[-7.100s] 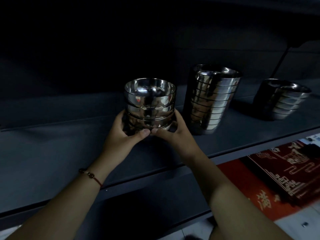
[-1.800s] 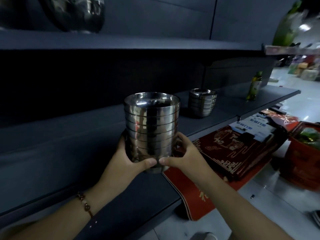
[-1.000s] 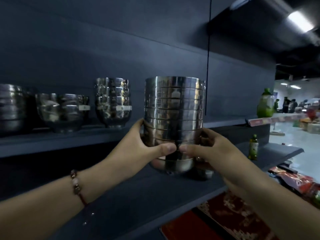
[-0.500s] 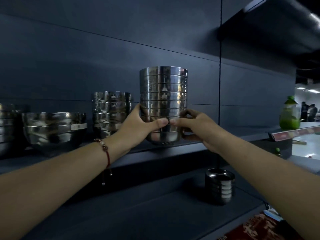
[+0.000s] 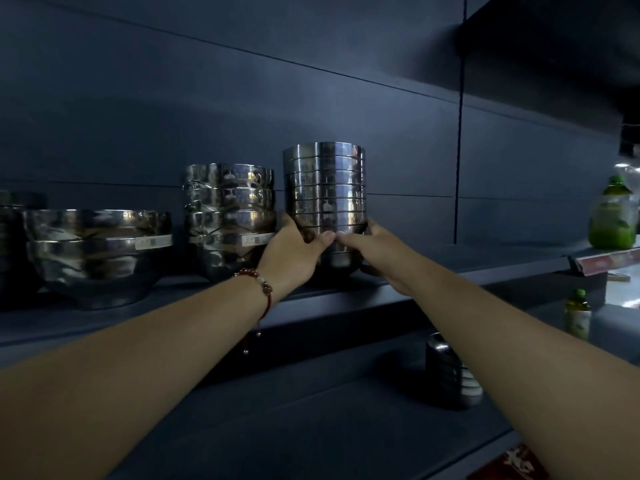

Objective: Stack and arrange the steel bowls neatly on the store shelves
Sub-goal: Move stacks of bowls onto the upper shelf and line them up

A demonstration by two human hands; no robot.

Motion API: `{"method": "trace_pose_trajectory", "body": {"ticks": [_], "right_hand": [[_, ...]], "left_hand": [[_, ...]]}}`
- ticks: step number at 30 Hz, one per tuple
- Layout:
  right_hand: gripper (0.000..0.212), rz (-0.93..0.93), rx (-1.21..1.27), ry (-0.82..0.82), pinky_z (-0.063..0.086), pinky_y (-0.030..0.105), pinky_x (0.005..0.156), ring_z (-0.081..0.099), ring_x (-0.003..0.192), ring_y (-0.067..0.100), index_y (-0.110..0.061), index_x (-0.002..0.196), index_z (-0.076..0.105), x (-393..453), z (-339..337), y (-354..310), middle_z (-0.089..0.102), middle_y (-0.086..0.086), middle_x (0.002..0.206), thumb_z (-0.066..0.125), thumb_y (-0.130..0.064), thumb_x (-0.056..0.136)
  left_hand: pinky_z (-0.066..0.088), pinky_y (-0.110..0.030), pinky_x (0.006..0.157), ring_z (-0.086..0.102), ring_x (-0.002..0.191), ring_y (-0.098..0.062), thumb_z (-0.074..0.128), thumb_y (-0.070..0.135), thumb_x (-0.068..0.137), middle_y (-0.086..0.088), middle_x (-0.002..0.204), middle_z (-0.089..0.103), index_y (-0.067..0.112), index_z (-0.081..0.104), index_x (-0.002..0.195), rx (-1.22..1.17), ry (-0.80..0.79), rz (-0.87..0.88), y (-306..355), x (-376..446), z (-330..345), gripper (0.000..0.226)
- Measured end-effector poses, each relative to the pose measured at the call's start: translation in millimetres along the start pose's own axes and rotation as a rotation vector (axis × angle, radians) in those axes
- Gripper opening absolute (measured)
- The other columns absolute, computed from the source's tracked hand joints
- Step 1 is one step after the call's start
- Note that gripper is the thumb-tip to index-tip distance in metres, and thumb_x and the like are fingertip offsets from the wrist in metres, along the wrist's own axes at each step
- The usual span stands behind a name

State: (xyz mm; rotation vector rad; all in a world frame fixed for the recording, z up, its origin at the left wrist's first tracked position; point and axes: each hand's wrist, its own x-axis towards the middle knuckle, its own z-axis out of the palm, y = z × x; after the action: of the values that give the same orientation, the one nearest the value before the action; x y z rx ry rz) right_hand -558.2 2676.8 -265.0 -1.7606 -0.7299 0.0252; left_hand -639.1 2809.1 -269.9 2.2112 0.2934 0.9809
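Bowl stack base hidden behind both hands' fingers.

1. I log the tall bowl stack on the upper shelf, between my left hand and right hand.
2. Just left: medium stack; farther left: wide stack.
3. Lower shelf, right: small stack.

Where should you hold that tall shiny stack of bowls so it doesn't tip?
Low down, from both sides. The tall bowl stack is narrow and high, so gripping near its base steadies it. Here the left hand and right hand wrap the lowest bowls, thumbs meeting in front, above the upper shelf.
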Motion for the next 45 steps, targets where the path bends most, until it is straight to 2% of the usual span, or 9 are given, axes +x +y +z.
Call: {"method": "trace_pose_trajectory", "body": {"ticks": [3,7,10,14,19,22,29,39,45], "right_hand": [[0.08,-0.019,-0.075,0.024,0.043,0.027,0.092,0.051,0.127,0.023,-0.018,0.154,0.02,-2.7,7.8,-2.3,0.044,0.003,0.147,0.061,-0.047,0.092],[0.035,-0.095,-0.168,0.062,0.045,0.019,0.059,0.064,0.093,0.015,-0.018,0.121,0.054,-15.7,4.3,-5.2,0.065,0.004,0.115,0.061,-0.037,0.093],[0.038,-0.212,-0.426,0.05,0.041,0.013,0.079,0.059,0.115,0.019,-0.021,0.13,0.055,-43.7,-6.6,-4.3,0.062,0.001,0.127,0.06,-0.032,0.095],[0.066,-0.414,-0.838,0.003,0.019,0.013,0.106,0.032,0.142,0.016,-0.024,0.154,0.026,-105.8,-21.8,14.3,0.035,0.0,0.156,0.058,-0.033,0.097],[0.071,-0.309,-1.209,-0.108,0.005,0.033,0.122,0.009,0.151,0.021,-0.028,0.157,0.009,-172.5,-35.3,75.3,0.015,0.0,0.164,0.049,-0.038,0.099],[0.072,-0.138,-1.235,-0.137,0.003,0.039,0.122,0.005,0.151,0.025,-0.03,0.157,0.004,-200.9,-39.1,124.9,0.008,0.002,0.165,0.045,-0.046,0.099],[0.075,0.2,-1.068,-0.176,-0.001,0.045,0.122,-0.007,0.152,0.029,-0.033,0.157,-0.002,-237.9,-49.2,229.8,-0.005,0.001,0.165,0.045,-0.047,0.1],[0.086,0.353,-1.08,-0.142,0.0,0.045,0.122,-0.006,0.151,0.033,-0.026,0.156,-0.01,-153.9,-111.4,334.6,-0.009,0.009,0.165,0.05,-0.025,0.094],[0.081,0.395,-0.98,-0.082,0.009,0.043,0.123,0.001,0.152,0.031,-0.027,0.157,-0.001,-85.1,-145.4,398.5,-0.001,0.007,0.165,0.051,-0.045,0.098]], "left_hand": [[0.04,-0.024,0.056,0.059,0.079,-0.011,0.054,0.053,0.095,-0.001,0.102,0.067,0.004,0.017,0.154,0.069,0.0,-0.003,-2.6,2.2,0.9,0.085],[0.047,-0.027,0.064,0.061,0.085,-0.011,0.057,0.047,0.094,0.001,0.109,0.066,0.011,0.025,0.152,0.127,-0.038,0.016,-5.4,-6.6,-5.7,0.075],[0.04,-0.023,0.078,0.053,0.097,-0.008,0.055,0.042,0.097,0.008,0.118,0.058,0.018,0.028,0.153,0.156,-0.126,0.094,-1.5,-36.8,-17.6,0.067],[0.031,-0.025,0.108,0.037,0.14,-0.015,0.05,0.051,0.097,0.005,0.159,0.03,0.03,0.021,0.156,0.341,-0.158,0.318,-5.7,-86.6,-24.0,0.069],[0.027,-0.036,0.113,0.043,0.139,-0.026,0.035,0.057,0.095,-0.007,0.154,0.041,0.022,0.039,0.15,0.634,-0.23,0.613,-28.8,-153.4,11.4,0.065],[0.031,-0.045,0.112,0.046,0.136,-0.032,0.026,0.062,0.093,-0.014,0.152,0.043,0.021,0.043,0.148,0.657,-0.369,0.582,-52.3,-182.5,53.3,0.071],[0.0,-0.036,0.122,-0.004,0.152,-0.021,0.028,0.063,0.098,0.0,0.166,-0.01,0.035,-0.001,0.157,0.569,-0.638,0.44,-83.0,-208.2,158.0,0.071],[0.008,-0.043,0.123,0.006,0.152,-0.027,0.033,0.06,0.099,-0.007,0.166,0.001,0.03,0.01,0.158,0.612,-0.722,0.45,-104.2,-151.9,316.1,0.07],[0.012,-0.041,0.12,0.011,0.151,-0.027,0.038,0.059,0.098,-0.005,0.166,0.006,0.027,0.017,0.157,0.498,-0.68,0.313,-123.6,-111.8,391.2,0.071]]}}
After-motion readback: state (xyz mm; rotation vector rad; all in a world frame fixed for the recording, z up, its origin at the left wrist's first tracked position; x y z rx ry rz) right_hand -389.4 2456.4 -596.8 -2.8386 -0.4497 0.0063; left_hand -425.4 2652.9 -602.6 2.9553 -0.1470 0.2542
